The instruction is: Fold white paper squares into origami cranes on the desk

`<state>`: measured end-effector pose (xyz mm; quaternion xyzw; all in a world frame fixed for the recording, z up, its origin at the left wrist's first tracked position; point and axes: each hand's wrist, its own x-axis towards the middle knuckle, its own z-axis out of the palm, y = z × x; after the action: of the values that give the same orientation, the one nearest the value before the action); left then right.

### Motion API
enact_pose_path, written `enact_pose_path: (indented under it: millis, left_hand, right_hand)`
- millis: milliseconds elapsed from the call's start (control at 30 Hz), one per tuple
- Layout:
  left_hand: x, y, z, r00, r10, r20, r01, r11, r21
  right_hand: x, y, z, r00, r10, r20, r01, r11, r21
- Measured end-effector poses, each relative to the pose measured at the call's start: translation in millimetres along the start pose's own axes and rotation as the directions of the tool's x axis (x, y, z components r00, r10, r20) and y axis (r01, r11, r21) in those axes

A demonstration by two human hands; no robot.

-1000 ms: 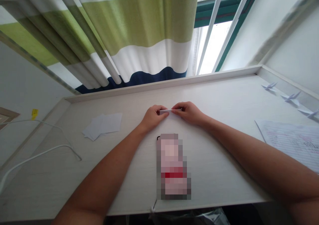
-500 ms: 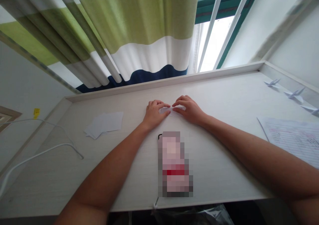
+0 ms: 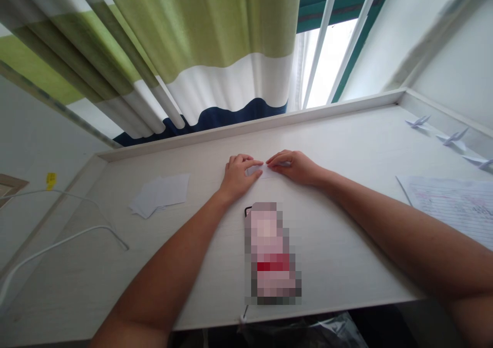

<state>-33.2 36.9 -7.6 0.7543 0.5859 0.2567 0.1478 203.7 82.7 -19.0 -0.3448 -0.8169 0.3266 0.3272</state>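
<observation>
A small piece of white paper (image 3: 263, 173) lies flat on the desk, partly hidden under my fingers. My left hand (image 3: 239, 174) is curled over its left end, thumb and forefinger pressing on it. From the other side my right hand (image 3: 295, 165) touches the paper, its thumb and fingers closed together at the right end. The fingertips of both hands almost meet in the middle. How the paper is folded is too small to make out.
An oblong pink thing, blurred out (image 3: 269, 250), lies before my hands. White paper sheets (image 3: 164, 194) are at left, beside a white cable (image 3: 69, 240). Several folded paper shapes (image 3: 454, 138) stand at right, behind lined written sheets (image 3: 454, 204). A raised rim (image 3: 200, 138) edges the desk.
My right thumb and fingers have closed together and the hand has flattened at the paper's right end. My left hand stays in place. The view has shifted slightly.
</observation>
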Motion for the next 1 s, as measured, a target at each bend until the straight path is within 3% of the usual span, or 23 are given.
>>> enact_pose_path:
  millis: [400,1000]
  left_hand:
    - [-0.4,-3.1,1.5,0.998,0.059,-0.005,-0.059,0.998,0.020]
    - [1.1,-7.2,3.1,0.995,0.102,0.009,-0.102,0.995,-0.002]
  right_hand:
    - [0.6,-2.4,1.2,0.996,-0.089,0.021,0.091,0.986,-0.140]
    - [-1.3,-4.6,1.6,0.998,-0.063,0.022,0.065,0.993,-0.095]
